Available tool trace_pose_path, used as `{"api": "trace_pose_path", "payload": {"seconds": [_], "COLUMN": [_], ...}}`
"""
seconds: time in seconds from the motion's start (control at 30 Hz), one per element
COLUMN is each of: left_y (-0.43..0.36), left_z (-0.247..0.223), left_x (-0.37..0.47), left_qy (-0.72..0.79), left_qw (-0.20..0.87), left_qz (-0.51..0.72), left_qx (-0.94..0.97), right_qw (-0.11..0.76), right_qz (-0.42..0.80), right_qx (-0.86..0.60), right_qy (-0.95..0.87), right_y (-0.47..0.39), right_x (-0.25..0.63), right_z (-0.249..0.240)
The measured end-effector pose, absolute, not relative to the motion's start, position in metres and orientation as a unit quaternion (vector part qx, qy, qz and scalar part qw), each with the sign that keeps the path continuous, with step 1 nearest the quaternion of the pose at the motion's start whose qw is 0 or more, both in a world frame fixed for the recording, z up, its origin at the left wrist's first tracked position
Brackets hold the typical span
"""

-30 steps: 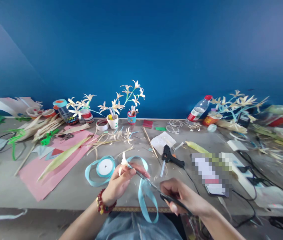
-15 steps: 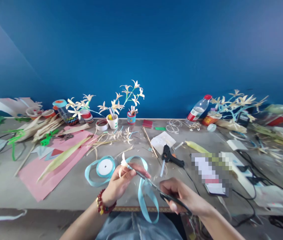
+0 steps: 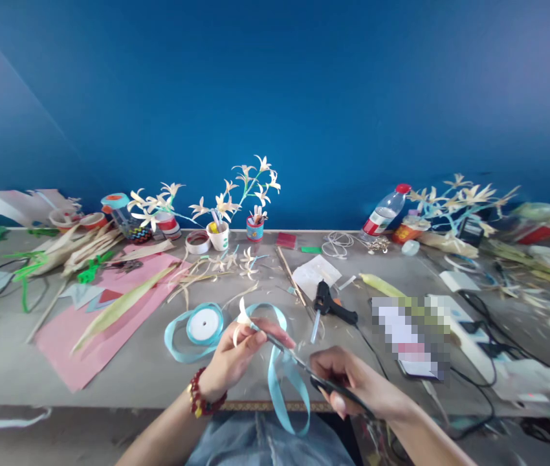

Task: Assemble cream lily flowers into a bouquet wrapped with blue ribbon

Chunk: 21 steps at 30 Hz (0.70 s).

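My left hand (image 3: 236, 349) pinches a small cream flower (image 3: 242, 316), its pale petals poking up above the thumb and fingers. Light blue ribbon (image 3: 277, 401) runs from the flower through this hand and hangs in a loop past the table's front edge. My right hand (image 3: 347, 378) is closed round the black handles of a pair of scissors (image 3: 318, 382). Their blades point up and left, reaching the fingers of my left hand beside the ribbon; whether they touch it I cannot tell. The ribbon's spool (image 3: 205, 323) lies flat left of my hands.
A black glue gun (image 3: 333, 304) lies beyond my right hand, its cord trailing right beside a phone (image 3: 408, 343). Pink paper (image 3: 90, 336) with a husk on it covers the left side. Cups of cream flowers (image 3: 219, 237) and a bottle (image 3: 385, 212) stand along the wall.
Almost nothing differs. The flower and the fingers of my left hand have shifted very slightly right, and the scissors keep nearly the same place.
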<state>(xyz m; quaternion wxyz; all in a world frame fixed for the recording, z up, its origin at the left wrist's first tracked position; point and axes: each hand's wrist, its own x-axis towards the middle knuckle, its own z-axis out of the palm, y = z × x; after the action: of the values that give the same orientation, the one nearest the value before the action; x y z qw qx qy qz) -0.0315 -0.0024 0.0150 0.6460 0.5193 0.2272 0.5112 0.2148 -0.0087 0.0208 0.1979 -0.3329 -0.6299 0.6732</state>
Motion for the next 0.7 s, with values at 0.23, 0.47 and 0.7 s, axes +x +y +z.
{"api": "trace_pose_path", "payload": {"seconds": [0.23,0.47,0.7], "left_y": [-0.005,-0.004,-0.002], "left_z": [0.010,0.011,0.007], "left_x": [-0.032,-0.032,-0.033], "left_qy": [0.228,0.235,0.246], "left_qw": [0.658,0.665,0.658], "left_qz": [0.514,0.507,0.524], "left_qx": [0.501,0.495,0.482], "right_qw": [0.196,0.198,0.228], "right_qz": [0.667,0.664,0.650], "right_qx": [-0.332,-0.327,-0.324], "right_qy": [-0.638,-0.642,-0.648], "right_y": [-0.007,-0.006,-0.005], "right_x": [0.212,0.209,0.211], "right_z": [0.026,0.032,0.028]}}
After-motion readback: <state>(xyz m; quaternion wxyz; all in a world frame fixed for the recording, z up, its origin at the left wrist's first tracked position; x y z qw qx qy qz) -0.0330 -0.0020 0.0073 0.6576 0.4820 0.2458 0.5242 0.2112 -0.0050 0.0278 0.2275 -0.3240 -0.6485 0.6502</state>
